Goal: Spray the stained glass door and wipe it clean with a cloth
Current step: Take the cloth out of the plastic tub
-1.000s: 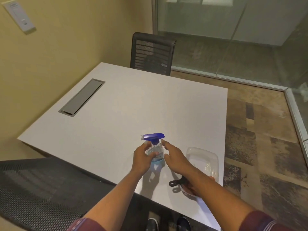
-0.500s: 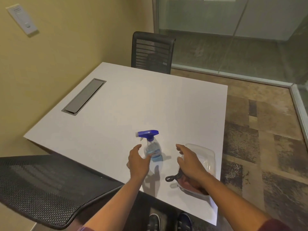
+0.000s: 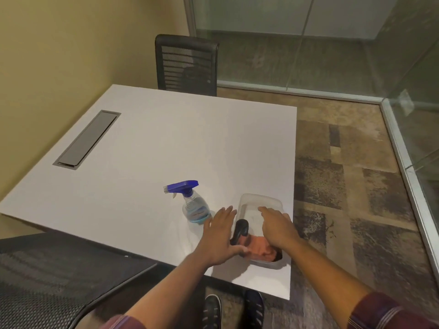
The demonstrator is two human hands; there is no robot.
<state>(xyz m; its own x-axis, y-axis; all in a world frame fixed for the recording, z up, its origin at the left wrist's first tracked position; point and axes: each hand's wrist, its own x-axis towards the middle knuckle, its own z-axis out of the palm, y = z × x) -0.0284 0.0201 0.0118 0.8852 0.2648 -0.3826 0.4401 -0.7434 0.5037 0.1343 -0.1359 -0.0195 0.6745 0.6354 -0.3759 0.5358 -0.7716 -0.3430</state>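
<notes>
Our left hand (image 3: 219, 236) lies flat, fingers spread, holding nothing, beside the clear container (image 3: 261, 203) near the table's (image 3: 166, 138) right front corner. Our right hand (image 3: 278, 227) reaches into it, fingers loosely curled; whether it grips the orange cloth (image 3: 259, 249) beneath, we cannot tell. The spray bottle (image 3: 193, 205) stands just left of our left hand.

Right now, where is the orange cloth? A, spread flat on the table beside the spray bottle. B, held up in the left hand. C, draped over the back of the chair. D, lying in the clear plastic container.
D: the orange cloth lies in the near end of the clear plastic container, partly under the right hand; the left hand is open beside it.
</notes>
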